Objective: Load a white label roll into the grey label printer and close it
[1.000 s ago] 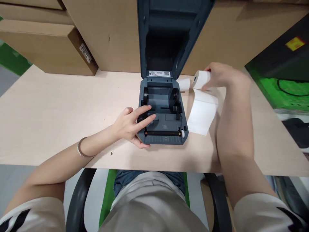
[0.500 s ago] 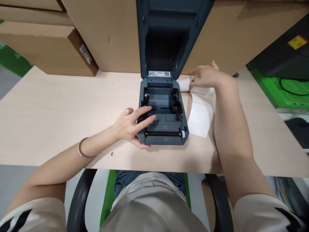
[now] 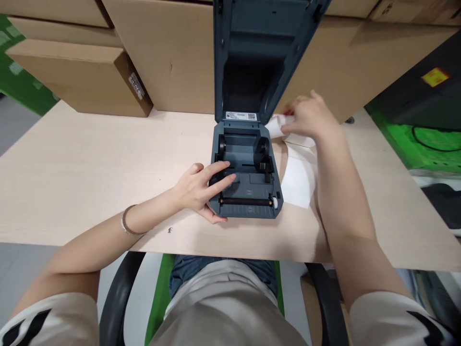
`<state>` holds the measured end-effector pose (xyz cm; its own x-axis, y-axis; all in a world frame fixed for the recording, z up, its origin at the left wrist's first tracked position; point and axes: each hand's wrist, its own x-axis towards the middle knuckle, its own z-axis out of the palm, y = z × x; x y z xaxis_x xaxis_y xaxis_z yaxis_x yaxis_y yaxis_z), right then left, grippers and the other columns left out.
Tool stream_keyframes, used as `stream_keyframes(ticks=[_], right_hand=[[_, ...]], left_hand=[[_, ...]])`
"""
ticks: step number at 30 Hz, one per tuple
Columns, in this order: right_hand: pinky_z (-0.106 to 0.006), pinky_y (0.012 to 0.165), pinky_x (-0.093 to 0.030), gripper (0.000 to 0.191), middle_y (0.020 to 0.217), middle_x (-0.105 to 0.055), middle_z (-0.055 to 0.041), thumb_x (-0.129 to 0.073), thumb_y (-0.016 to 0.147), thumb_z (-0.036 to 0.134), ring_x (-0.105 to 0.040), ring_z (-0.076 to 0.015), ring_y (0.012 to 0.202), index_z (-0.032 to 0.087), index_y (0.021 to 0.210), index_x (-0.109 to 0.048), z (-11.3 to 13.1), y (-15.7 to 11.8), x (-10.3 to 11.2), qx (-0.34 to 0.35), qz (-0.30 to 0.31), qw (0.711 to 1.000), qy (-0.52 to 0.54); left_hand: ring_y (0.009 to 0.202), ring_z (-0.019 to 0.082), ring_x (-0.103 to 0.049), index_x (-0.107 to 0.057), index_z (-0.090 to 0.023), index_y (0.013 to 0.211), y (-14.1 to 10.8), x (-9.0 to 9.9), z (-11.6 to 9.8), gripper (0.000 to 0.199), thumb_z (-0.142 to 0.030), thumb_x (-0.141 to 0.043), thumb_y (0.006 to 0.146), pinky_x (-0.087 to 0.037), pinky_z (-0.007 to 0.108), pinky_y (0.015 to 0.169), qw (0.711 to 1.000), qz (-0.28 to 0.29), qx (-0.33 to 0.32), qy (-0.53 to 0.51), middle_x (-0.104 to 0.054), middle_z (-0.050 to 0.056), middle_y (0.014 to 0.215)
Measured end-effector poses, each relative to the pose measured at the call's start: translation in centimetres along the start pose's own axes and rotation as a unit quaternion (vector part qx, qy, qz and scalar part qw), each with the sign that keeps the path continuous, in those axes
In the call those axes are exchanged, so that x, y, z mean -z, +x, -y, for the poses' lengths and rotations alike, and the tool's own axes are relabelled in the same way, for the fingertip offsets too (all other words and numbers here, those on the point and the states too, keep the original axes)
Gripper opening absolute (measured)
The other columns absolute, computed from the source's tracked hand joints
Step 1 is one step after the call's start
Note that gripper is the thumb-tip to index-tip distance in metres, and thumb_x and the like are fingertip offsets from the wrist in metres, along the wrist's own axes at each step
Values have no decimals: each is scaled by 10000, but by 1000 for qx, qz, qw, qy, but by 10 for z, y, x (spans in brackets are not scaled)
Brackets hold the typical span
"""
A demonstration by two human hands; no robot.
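So, the open printer [image 3: 248, 179] is sitting mid-frame, and your left hand [image 3: 196, 190] is resting over its left edge, fingers spread wide. Your right hand [image 3: 306, 117] is touching the roll [image 3: 275, 127] right of upper centre; can't tell if it's gripping. Paper [image 3: 298, 180] is lying below.

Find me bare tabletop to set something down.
Bare: tabletop between the left forearm and the cardboard box, left of the open device; also right of the right forearm. Crowded: right of the device, with white paper and the right hand.
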<state>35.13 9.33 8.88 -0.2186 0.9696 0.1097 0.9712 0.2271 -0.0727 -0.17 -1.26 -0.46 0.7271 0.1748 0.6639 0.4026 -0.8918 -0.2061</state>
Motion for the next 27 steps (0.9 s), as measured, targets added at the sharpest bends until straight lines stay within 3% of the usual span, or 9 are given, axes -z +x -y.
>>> stream_keyframes(ticks=[3, 6, 8, 12, 18, 20, 23, 25, 27], right_hand=[[-524, 1072, -531, 274, 1203, -709, -182, -807, 829, 214, -669, -360, 1144, 163, 1074, -697, 5, -24, 40, -3, -45, 999, 14], [-496, 1022, -565, 249, 1175, -731, -101, -786, 842, 280, -694, -325, 1115, 248, 1075, -706, 17, -49, 69, 25, -60, 995, 70], [-510, 1020, -578, 260, 1167, -744, -82, -784, 834, 413, -706, -321, 1110, 287, 1049, -710, 28, -60, 78, 73, -50, 982, 169], [-507, 987, -597, 397, 1107, -753, -67, -900, 727, 542, -721, -298, 1071, 303, 975, -703, 41, -65, 79, 154, -11, 910, 386], [-496, 978, -613, 662, 836, -637, -1, -950, 527, 767, -671, -222, 832, 278, 823, -617, 35, -54, 64, 164, -33, 813, 557], [-490, 975, -615, 630, 876, -668, -15, -882, 591, 783, -685, -234, 869, 281, 840, -593, 37, -50, 59, 159, -5, 822, 547], [-494, 989, -617, 430, 1051, -760, -48, -843, 677, 552, -729, -274, 993, 281, 955, -659, 50, -41, 47, 146, 80, 867, 469], [-502, 1005, -610, 365, 1113, -789, -59, -818, 698, 408, -738, -295, 1048, 269, 1024, -734, 65, -34, 36, 155, 124, 904, 378], [-542, 1106, -553, 290, 1115, -803, -59, -762, 751, 314, -742, -295, 1052, 250, 1033, -778, 81, -29, 22, 190, 130, 938, 258]], left_hand=[[1129, 308, -712, -493, -171, 1580, 3, 1, -1, 1113, -984, -447, 821, -390, 372, 757, 1000, -20, -11, -18, -714, 232, 1379], [1170, 323, -685, -410, -153, 1636, 5, 1, -1, 1139, -954, -500, 830, -386, 368, 761, 999, -26, -12, -47, -721, 237, 1358], [1180, 326, -674, -394, -170, 1646, 5, 1, -1, 1135, -951, -503, 830, -388, 367, 761, 998, -21, -9, -51, -719, 230, 1363], [1165, 327, -669, -416, -176, 1633, 4, -1, -1, 1136, -967, -495, 822, -394, 372, 765, 999, -20, -6, -48, -715, 228, 1366], [1129, 316, -689, -470, -173, 1586, 3, -2, -1, 1100, -975, -439, 834, -378, 374, 754, 999, -24, -9, -36, -723, 213, 1321], [1123, 312, -695, -502, -174, 1557, 3, -2, -1, 1090, -981, -431, 827, -379, 373, 749, 999, -22, -7, -28, -723, 214, 1319], [1120, 306, -698, -528, -179, 1534, 4, -1, -2, 1084, -985, -451, 814, -386, 372, 742, 999, -20, -5, -27, -725, 214, 1320], [1113, 306, -698, -514, -165, 1543, 5, 0, -2, 1087, -977, -459, 821, -391, 372, 738, 999, -24, -8, -28, -730, 223, 1308], [1108, 309, -694, -480, -146, 1567, 7, 1, -2, 1094, -960, -465, 836, -389, 371, 740, 999, -31, -13, -29, -732, 229, 1296]])
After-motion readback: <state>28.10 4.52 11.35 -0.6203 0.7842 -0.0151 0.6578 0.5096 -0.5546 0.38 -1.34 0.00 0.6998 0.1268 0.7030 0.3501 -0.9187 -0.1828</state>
